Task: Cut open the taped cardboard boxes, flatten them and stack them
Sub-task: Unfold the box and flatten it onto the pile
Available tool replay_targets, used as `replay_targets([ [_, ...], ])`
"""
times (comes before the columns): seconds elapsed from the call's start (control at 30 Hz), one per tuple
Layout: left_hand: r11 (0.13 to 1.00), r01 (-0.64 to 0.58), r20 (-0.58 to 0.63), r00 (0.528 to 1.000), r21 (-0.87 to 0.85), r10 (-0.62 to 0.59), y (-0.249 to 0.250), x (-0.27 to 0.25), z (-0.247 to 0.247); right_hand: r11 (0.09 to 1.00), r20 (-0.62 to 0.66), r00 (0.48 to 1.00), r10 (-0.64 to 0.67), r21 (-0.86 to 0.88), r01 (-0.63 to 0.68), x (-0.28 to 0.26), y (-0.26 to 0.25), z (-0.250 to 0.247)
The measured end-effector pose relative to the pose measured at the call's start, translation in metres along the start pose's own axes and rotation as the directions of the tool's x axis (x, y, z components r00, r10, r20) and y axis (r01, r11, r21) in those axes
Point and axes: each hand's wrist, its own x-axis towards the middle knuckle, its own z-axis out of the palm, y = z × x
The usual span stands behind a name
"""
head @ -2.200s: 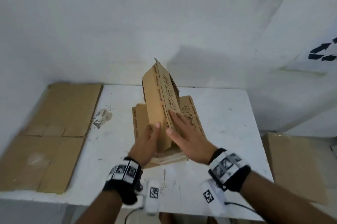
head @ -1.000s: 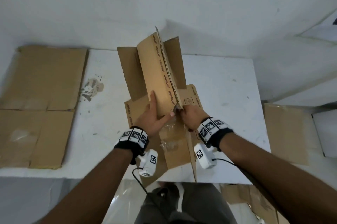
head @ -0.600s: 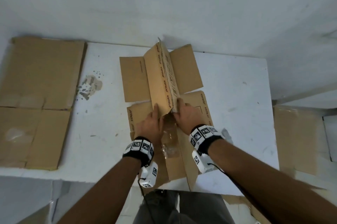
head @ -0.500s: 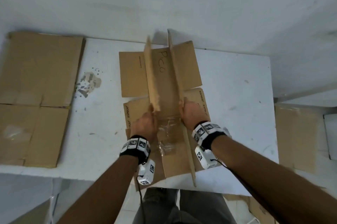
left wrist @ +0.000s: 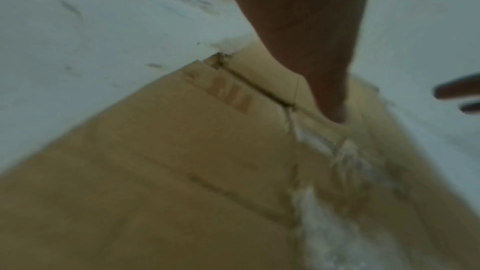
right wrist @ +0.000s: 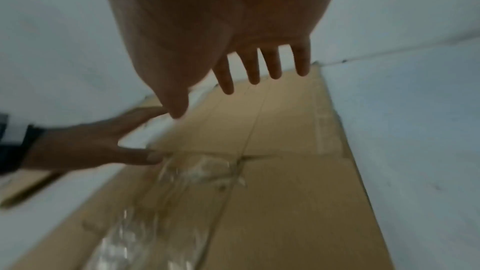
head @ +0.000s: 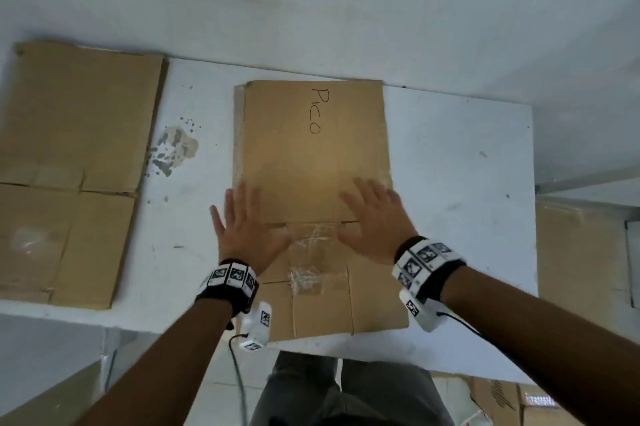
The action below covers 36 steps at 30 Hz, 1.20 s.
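A flattened cardboard box (head: 311, 155) with "Pico" handwritten on it lies in the middle of the white table (head: 450, 155), on top of another flat box whose pale edge (head: 238, 134) shows at the left. Crumpled clear tape (head: 311, 252) clings to its near flaps. My left hand (head: 242, 221) and right hand (head: 374, 217) are spread flat, palms down, over the box's near half, one on each side of the tape. Neither holds anything. In the right wrist view the right hand's fingers (right wrist: 249, 65) are straight above the cardboard (right wrist: 285, 130), and the left hand (right wrist: 91, 147) lies on it.
A pile of flattened cardboard (head: 69, 165) covers the table's left end. A grey stain (head: 175, 148) marks the table between that pile and the box. More cardboard (head: 581, 269) lies lower down past the table's right edge. A white wall runs close behind.
The box stood half-folded in both hands; its panels have been spread and laid flat on the table. Both hands have let go and now lie spread over it.
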Motion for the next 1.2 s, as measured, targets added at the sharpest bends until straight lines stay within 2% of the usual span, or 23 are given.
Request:
replay_targets([
  [0.07,0.987,-0.116,0.149,0.984,0.108,0.100,-0.010,0.002,0.021,0.991,0.206,0.978,0.042,-0.132,-0.014,0.002,0.009,0.031],
  [0.17,0.986,-0.124,0.232,0.968,0.111,0.096,-0.024,0.005,0.040,0.977,0.237,0.968,0.083,-0.213,-0.032,0.002,0.033,0.068],
  [0.27,0.985,-0.089,0.267,0.963,0.146,0.047,-0.014,0.009,0.025,0.980,0.295,0.953,0.072,-0.200,-0.012,0.004,0.032,0.059],
  [0.33,0.986,-0.052,0.172,0.985,0.157,0.024,-0.002,0.026,0.008,0.986,0.222,0.970,0.095,-0.151,-0.062,0.021,0.032,0.037],
  [0.43,0.997,-0.026,0.072,0.997,0.070,0.021,0.015,0.082,-0.024,0.977,0.057,0.975,0.213,0.020,-0.214,0.083,0.040,-0.004],
  [0.53,0.999,0.022,0.170,0.985,0.039,-0.028,0.034,0.156,-0.042,0.979,-0.036,0.978,0.205,0.024,-0.204,0.156,0.054,-0.023],
  [0.6,0.996,0.073,0.234,0.969,0.051,-0.083,0.043,0.186,-0.041,0.979,-0.003,0.981,0.195,-0.053,-0.195,0.186,0.065,-0.023],
  [0.7,0.993,0.080,0.245,0.964,0.085,-0.099,0.042,0.196,-0.027,0.975,0.044,0.982,0.186,-0.133,-0.178,0.200,0.079,-0.008],
  [0.83,0.995,0.099,0.242,0.965,0.005,-0.097,0.043,0.193,-0.036,0.982,0.010,0.984,0.179,-0.058,-0.178,0.193,0.075,-0.012],
  [0.9,0.982,0.152,0.149,0.980,-0.113,-0.135,0.038,0.182,-0.041,0.961,-0.017,0.961,0.275,0.038,-0.274,0.184,0.068,-0.014],
  [0.93,0.954,0.223,0.064,0.975,-0.201,-0.214,0.032,0.168,-0.042,0.917,-0.011,0.924,0.381,0.129,-0.377,0.174,0.063,-0.013],
  [1.0,0.847,0.403,-0.033,0.897,-0.347,-0.440,0.013,0.123,-0.037,0.770,0.038,0.822,0.569,0.325,-0.549,0.142,0.054,-0.007],
  [1.03,0.785,0.491,0.006,0.849,-0.377,-0.528,0.003,0.095,-0.033,0.716,0.060,0.791,0.609,0.387,-0.581,0.124,0.049,-0.003],
  [1.1,0.671,0.639,0.194,0.762,-0.377,-0.618,-0.014,0.035,-0.016,0.670,0.086,0.776,0.624,0.451,-0.589,0.092,0.038,0.008],
  [1.13,0.644,0.688,0.280,0.725,-0.336,-0.629,-0.016,0.006,-0.007,0.665,0.086,0.772,0.630,0.455,-0.593,0.083,0.032,0.015],
  [1.2,0.663,0.716,0.373,0.690,-0.219,-0.621,-0.011,-0.043,0.013,0.624,0.101,0.738,0.667,0.466,-0.628,0.076,0.023,0.024],
])
